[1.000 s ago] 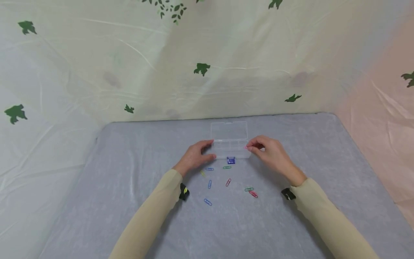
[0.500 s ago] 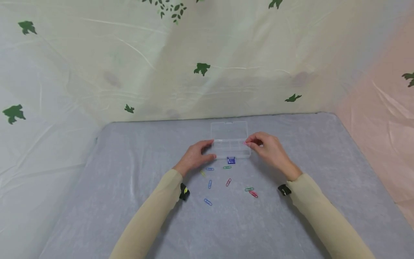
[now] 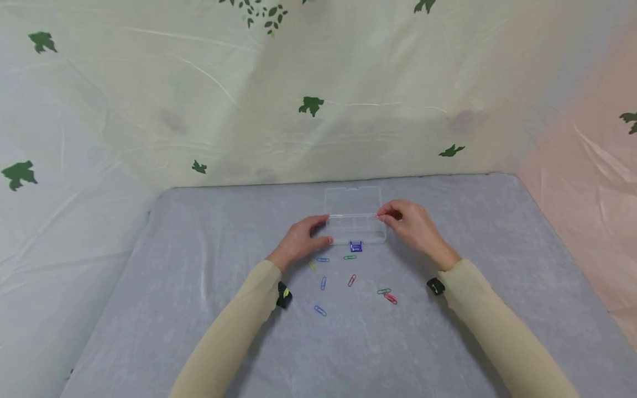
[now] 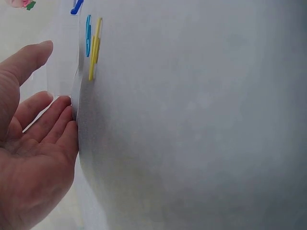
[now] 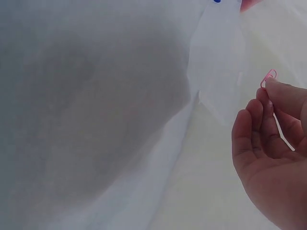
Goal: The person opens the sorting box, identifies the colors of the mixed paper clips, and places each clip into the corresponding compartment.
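A clear plastic compartment box [image 3: 343, 237] stands with its lid [image 3: 353, 200] raised at the back. A blue latch [image 3: 355, 246] hangs at its front. My left hand [image 3: 298, 240] holds the box's left end, thumb at the front corner and forefinger at the rear one. Thumb and fingertips of my right hand [image 3: 414, 225] pinch a pink paper clip [image 5: 274, 72] over the box's right rear part, near the hinge side. In the right wrist view the clip's loop sticks out past the fingertips. Whether any clips lie inside the box cannot be made out.
Loose paper clips lie in front of the box: several blue ones, such as one blue clip [image 3: 320, 310], a yellow clip [image 3: 312, 266], a green clip [image 3: 350, 257], a red clip [image 3: 351, 280]. Another green clip [image 3: 384, 291] touches a red clip [image 3: 390, 298]. Grey cloth [image 3: 224, 331] covers the table.
My right hand has moved a little away from me with the pink paper clip, from the box's right middle toward its hinge. The left hand and the box have stayed in place.
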Demonstrator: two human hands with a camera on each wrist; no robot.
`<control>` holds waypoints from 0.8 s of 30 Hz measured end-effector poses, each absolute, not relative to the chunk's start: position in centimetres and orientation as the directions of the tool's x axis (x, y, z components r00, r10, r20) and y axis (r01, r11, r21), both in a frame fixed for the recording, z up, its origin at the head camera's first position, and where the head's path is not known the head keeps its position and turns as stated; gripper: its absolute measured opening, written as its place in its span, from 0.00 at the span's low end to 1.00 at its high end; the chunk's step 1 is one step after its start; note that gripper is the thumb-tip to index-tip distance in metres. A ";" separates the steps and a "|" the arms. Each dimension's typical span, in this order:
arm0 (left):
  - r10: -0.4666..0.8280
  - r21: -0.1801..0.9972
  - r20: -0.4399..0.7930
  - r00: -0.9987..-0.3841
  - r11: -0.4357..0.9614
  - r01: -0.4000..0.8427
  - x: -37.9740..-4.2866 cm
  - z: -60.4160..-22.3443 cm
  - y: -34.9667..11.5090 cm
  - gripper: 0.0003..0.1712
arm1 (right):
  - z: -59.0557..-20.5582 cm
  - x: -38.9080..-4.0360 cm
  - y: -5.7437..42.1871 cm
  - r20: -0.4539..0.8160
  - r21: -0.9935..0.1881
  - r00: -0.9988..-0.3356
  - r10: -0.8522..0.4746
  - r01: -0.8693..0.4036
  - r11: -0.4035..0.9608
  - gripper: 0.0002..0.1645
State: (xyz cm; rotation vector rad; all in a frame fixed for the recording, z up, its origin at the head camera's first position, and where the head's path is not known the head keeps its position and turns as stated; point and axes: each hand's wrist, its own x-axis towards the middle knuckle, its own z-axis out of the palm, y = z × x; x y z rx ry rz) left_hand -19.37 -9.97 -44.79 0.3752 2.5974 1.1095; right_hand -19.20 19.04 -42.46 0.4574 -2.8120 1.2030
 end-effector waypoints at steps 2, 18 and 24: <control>0.347 0.731 -0.162 -0.924 0.671 0.123 -19.4 -44.8 -10.0 0.40 | -42.5 -19.3 19.1 0.145 -0.696 -0.958 -0.248 -0.277 0.662 0.04; 0.349 0.730 -0.160 -0.923 0.671 0.127 -19.3 -44.8 -10.0 0.40 | -43.2 -20.5 18.6 0.053 -0.672 -0.971 -0.232 -0.206 0.711 0.05; 0.351 0.725 -0.158 -0.923 0.676 0.132 -19.4 -44.8 -10.0 0.40 | -43.4 -20.9 18.6 0.043 -0.656 -0.969 -0.242 -0.210 0.725 0.05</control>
